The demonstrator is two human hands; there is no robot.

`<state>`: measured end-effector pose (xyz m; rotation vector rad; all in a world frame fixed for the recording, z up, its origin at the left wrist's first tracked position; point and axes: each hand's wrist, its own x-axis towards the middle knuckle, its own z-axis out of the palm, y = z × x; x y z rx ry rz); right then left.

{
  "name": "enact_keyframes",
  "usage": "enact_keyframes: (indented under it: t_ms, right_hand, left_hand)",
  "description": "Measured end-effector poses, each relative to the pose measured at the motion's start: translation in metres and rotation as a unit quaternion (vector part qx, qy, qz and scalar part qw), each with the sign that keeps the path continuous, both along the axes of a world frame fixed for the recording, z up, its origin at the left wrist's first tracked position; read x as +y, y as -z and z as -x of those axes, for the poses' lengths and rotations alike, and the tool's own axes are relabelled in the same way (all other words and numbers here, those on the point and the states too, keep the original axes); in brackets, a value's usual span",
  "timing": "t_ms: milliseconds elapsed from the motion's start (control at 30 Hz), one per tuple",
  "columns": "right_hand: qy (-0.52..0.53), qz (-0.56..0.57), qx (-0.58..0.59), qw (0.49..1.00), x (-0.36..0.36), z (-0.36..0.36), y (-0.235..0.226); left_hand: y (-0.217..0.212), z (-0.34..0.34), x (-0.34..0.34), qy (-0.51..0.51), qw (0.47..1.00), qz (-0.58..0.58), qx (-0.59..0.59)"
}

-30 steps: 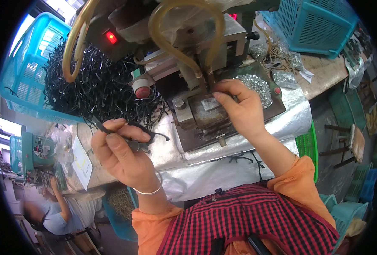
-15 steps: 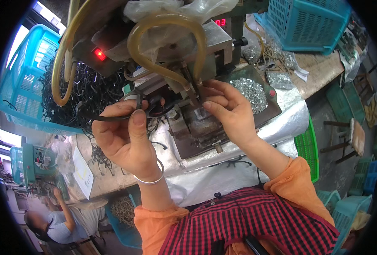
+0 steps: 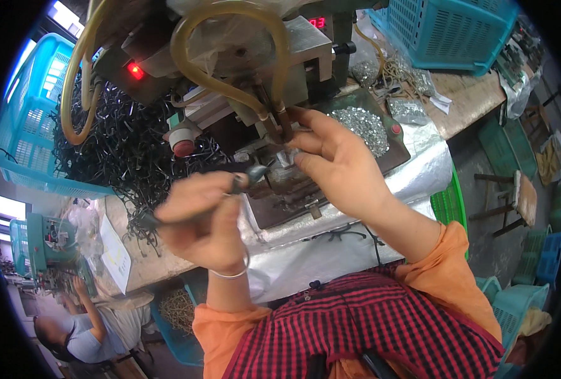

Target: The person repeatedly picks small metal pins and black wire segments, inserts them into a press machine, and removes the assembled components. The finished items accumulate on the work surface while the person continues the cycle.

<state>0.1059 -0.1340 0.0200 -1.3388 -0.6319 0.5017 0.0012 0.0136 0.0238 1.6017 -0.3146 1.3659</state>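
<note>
My left hand (image 3: pixel 201 221), smeared by motion, is closed on a black curved strip (image 3: pixel 249 180), whose glossy end points toward the press. My right hand (image 3: pixel 340 158) is at the tooling of the bench press (image 3: pixel 309 50), its fingers bent and thumb near a small silver metal piece (image 3: pixel 285 158) on the die. Whether the fingers grip that piece is hidden. Just above the fingertips hang the press's dark upright tool parts (image 3: pixel 273 117). A round red button (image 3: pixel 183 146) sits left of the die.
A pile of black strips (image 3: pixel 116 132) spills from a blue basket (image 3: pixel 24 148) at the left. Small silver metal pieces (image 3: pixel 362 129) lie right of the press. Yellowish hoses (image 3: pixel 179 47) loop in front of it. Another person (image 3: pixel 97 338) sits at the lower left.
My left hand has moved down and turned, swinging the black strip's end toward the die. My right hand stays at the tooling. The whole view has shifted slightly.
</note>
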Motion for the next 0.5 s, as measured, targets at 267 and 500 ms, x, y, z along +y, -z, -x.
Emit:
enact_keyframes:
  t_ms: [267, 500]
  right_hand:
    - [0.303, 0.339, -0.465, 0.760, -0.067, -0.077, 0.111]
    - [0.318, 0.215, -0.339, 0.859, -0.059, -0.095, 0.094]
  left_hand:
    - [0.030, -0.007, -0.013, -0.045, 0.920, -0.382, 0.080]
    - [0.018, -0.004, -0.016, -0.034, 0.926, -0.355, 0.121]
